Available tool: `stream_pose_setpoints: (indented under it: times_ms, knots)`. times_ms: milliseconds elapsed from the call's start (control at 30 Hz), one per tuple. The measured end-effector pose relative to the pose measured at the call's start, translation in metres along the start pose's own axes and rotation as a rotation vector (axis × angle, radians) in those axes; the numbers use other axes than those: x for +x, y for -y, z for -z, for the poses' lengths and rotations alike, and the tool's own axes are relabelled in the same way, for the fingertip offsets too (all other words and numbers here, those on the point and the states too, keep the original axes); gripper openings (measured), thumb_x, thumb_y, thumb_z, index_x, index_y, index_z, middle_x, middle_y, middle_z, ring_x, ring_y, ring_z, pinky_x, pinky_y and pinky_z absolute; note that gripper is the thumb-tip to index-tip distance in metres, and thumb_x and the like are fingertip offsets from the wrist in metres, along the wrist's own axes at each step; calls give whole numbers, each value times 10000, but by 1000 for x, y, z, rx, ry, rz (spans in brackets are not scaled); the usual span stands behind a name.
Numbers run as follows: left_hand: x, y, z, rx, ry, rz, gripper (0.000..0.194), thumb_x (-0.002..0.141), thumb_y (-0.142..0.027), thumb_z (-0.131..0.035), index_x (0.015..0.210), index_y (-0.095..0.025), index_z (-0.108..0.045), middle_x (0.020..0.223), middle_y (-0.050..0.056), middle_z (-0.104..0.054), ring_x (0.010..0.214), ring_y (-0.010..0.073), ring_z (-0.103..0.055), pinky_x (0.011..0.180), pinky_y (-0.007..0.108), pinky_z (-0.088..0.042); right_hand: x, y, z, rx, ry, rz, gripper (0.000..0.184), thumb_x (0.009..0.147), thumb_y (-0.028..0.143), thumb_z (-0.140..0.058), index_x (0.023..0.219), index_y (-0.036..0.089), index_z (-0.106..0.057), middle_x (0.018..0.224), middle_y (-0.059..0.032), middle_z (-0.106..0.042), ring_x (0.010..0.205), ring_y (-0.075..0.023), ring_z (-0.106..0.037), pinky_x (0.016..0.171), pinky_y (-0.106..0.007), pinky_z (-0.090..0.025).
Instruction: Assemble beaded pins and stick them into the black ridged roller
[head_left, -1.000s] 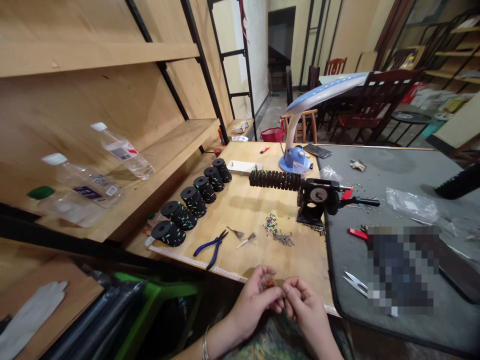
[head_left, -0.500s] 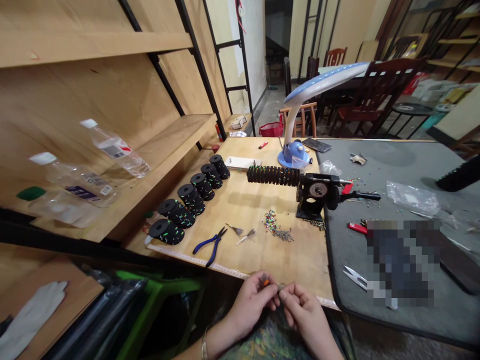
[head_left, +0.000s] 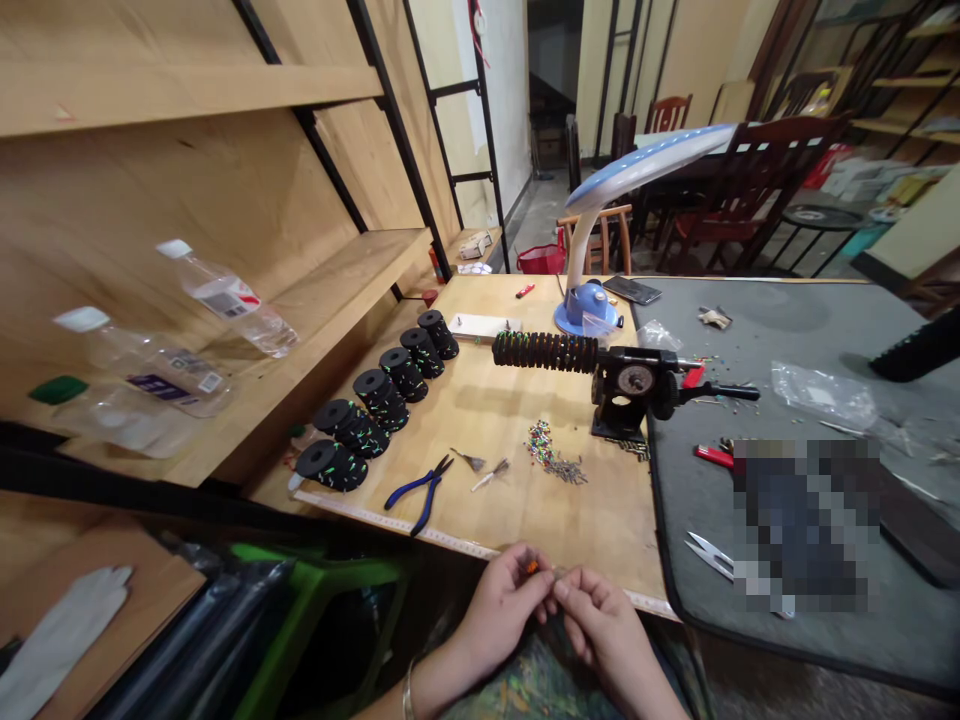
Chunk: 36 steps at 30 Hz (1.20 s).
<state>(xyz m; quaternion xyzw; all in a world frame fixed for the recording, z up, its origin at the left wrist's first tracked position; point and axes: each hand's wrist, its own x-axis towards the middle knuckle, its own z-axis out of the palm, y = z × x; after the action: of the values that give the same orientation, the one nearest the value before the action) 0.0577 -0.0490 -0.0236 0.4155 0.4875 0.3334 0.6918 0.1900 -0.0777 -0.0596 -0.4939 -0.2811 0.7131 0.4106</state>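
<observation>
My left hand is closed near the table's front edge, with a small orange piece showing between its fingers. My right hand meets it fingertip to fingertip, its thumb and forefinger in a pinch. What lies between the two pinches is too fine to make out. Beyond the hands, a pile of many-coloured beads and small dark metal pieces lies on the wooden tabletop. Blue-handled pliers rest open to the left, beside two small feathery tufts.
Several black foam spools line the table's left side. A black winding device carries a long row of spools. Behind it stands a blue lamp. Snips lie on the grey mat. Plastic bottles occupy the left shelf.
Both hands keep almost the same place and grip, with only slight finger movement. The objects on the table have not moved; the view has shifted very slightly.
</observation>
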Motion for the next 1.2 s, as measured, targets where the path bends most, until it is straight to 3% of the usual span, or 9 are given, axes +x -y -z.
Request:
stream_pose_setpoints:
  times_ms: [300, 600, 767, 933, 1200]
  knots:
    - [-1, 3, 0, 86, -14, -56, 264, 780, -394, -647, 761, -164, -520, 618, -26, -540, 550, 111, -523, 517, 212, -422, -2, 4, -2, 37, -38, 8, 531, 635, 684, -706, 624, 182, -535, 315, 121, -394, 289, -19, -175, 345, -186, -103]
    - [-3, 17, 6, 321, -42, -204, 106, 837, -263, -585, 781, -174, -580, 643, 0, -583, 584, 129, -540, 573, 220, -420, -1, 5, 2, -41, -81, 53, 554, 652, 708, -667, 786, 180, -565, 346, 107, -458, 305, -48, -251, 363, -185, -157]
    - [-3, 16, 6, 389, -46, -246, 57, 815, -202, -585, 767, -172, -590, 678, 12, -597, 635, 143, -551, 616, 227, -418, -1, 3, 3, -34, -92, 91, 502, 693, 670, -664, 734, 185, -538, 357, 104, -458, 326, -45, -255, 381, -187, -164]
    - [-3, 10, 2, 395, -36, -219, 53, 797, -181, -582, 747, -169, -570, 646, 6, -589, 609, 139, -549, 605, 234, -423, -3, 5, 3, 26, -145, 115, 482, 698, 650, -678, 736, 196, -521, 355, 122, -398, 347, -54, -229, 385, -191, -151]
    - [-5, -1, -4, 94, 31, -50, 177, 704, -219, -670, 769, -179, -510, 625, -39, -539, 533, 109, -537, 527, 219, -426, -5, 11, 2, 12, -185, 186, 476, 726, 659, -651, 741, 201, -519, 387, 129, -340, 376, -62, -215, 408, -196, -152]
